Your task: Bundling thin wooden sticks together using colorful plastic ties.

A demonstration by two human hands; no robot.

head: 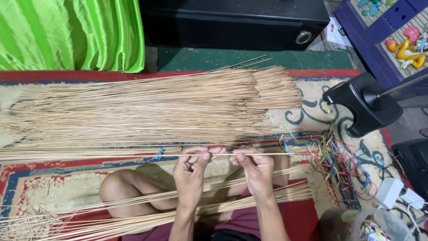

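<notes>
Left hand [191, 172] & right hand [256, 167], fingers pinching one thin stick [111, 155] (big stick pile [147, 107] just behind, on rug [312, 111]).

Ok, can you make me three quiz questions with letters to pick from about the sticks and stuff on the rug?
1. Where does the big pile of sticks lie?
A. on the patterned rug, beyond the hands
B. inside the black box
C. on the green cloth

2. What colour is the shiny cloth at the top left?
A. purple
B. bright green
C. white

3. What are the left hand and right hand doing?
A. resting flat on the rug
B. holding a cup
C. pinching one thin stick between them

Answers:
1 A, the pile spreads across the rug above the hands.
2 B, the folds are vivid green.
3 C, both sets of fingertips close on the same stick, which lies level.
</notes>
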